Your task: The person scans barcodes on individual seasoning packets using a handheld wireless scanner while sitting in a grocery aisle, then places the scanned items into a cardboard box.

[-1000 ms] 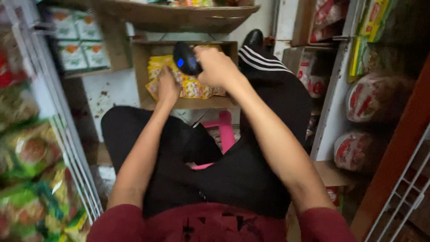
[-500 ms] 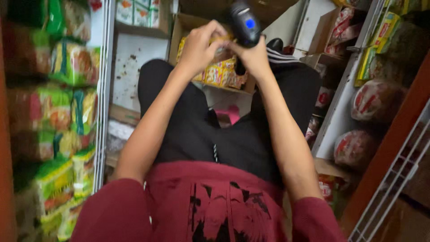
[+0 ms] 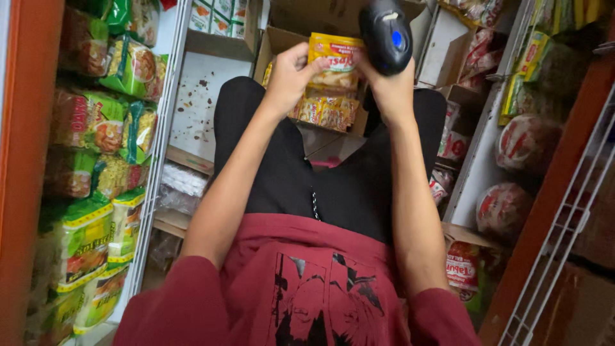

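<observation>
My left hand [image 3: 289, 74] grips a yellow and orange snack packet [image 3: 335, 59] by its left edge, holding it up above my lap. My right hand [image 3: 389, 86] is closed round the handle of a black handheld scanner [image 3: 385, 33] with a small blue light, right beside the packet's upper right corner. Below the packet, several more yellow packets [image 3: 325, 110] lie in an open cardboard box [image 3: 277, 40] in front of my knees. I sit on the floor in black trousers and a dark red shirt.
A white wire shelf [image 3: 157, 128] on my left holds green and yellow noodle packets [image 3: 86, 234]. On my right, shelves carry round red and white packs [image 3: 522, 144] and a white wire rack [image 3: 564, 211]. Small boxes [image 3: 218, 14] stand on a shelf ahead.
The view has tilted down and left. My left hand has lifted one packet out of the box, and the scanner now sits close against the packet's top.
</observation>
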